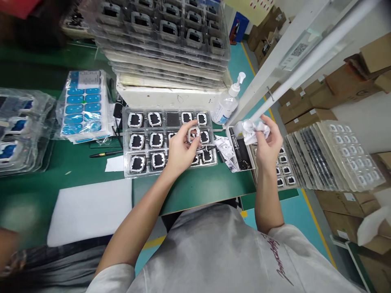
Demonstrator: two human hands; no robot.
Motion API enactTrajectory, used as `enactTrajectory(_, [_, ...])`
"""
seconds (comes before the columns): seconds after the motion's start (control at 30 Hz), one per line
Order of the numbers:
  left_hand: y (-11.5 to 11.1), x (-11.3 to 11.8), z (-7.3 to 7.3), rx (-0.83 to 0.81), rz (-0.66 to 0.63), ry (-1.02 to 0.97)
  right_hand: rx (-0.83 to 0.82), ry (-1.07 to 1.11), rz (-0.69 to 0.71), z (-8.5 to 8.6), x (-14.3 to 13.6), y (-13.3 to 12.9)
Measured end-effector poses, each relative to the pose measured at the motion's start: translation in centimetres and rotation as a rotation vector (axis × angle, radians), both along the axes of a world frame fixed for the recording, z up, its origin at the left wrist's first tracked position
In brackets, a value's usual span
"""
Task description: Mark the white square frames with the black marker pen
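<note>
Between the thumb and fingers of my left hand (181, 148) is a small watch-case frame (193, 133), held just above a clear plastic tray (146, 171). Rows of similar pale frames with dark centres sit in the tray's pockets. A black marker pen (205, 149) lies across the tray by my left fingers. My right hand (269, 140) pinches a crumpled white tissue (251, 129) over a small open box (244, 156) of dark pens. Another crumpled tissue (225, 151) rests between the tray and that box.
Tall stacked trays (171, 53) stand behind on a white box. A pump bottle (225, 106) is beside the white post (293, 61). Blue film sheets (82, 108) and a white foam sheet (91, 207) lie left. Another person's arm (7, 248) shows at the left edge.
</note>
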State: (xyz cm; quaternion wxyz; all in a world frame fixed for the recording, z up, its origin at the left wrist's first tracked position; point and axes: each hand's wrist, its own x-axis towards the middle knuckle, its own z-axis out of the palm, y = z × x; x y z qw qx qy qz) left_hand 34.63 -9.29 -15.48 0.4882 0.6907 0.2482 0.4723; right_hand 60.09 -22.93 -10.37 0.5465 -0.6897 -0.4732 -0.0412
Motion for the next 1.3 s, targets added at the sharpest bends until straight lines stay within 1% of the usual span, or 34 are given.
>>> enactTrajectory(0.2, [0.0,0.1,1.1,-0.193,-0.188,-0.122,0.133,0.549,0.253,-0.5,-3.1,0.2])
enactTrajectory(0.27, [0.1,0.0,1.5,-0.262,-0.267,-0.142,0.131,0.65,0.317,-0.8,-4.0,0.5])
enactTrajectory(0.4, [0.1,-0.4,2.3,-0.39,-0.382,-0.157,0.113,0.688,0.345,-1.2,-4.9,1.2])
enactTrajectory(0.57, [0.0,-0.7,3.0,-0.452,-0.399,-0.183,0.101,0.627,0.427,-1.0,-5.5,2.5])
enactTrajectory(0.67, [0.1,-0.7,2.9,-0.442,-0.395,-0.175,0.105,0.629,0.452,-0.9,-5.9,3.1])
enactTrajectory(0.8, [0.3,-0.5,2.3,-0.378,-0.401,-0.177,0.126,0.615,0.457,-1.1,-6.2,3.3])
enactTrajectory(0.87, [0.2,-0.5,2.2,-0.36,-0.402,-0.17,0.14,0.624,0.492,-1.1,-6.3,3.3])
enactTrajectory(1.0, [-0.3,-0.4,2.4,-0.354,-0.404,-0.155,0.152,0.682,0.589,-1.0,-6.6,3.2])
enactTrajectory(1.2, [-0.6,-0.5,2.7,-0.343,-0.397,-0.122,0.118,0.741,0.631,-0.9,-7.2,3.4])
enactTrajectory(1.3, [-0.6,-0.6,2.9,-0.365,-0.406,-0.113,0.1,0.768,0.637,-1.0,-7.4,3.5])
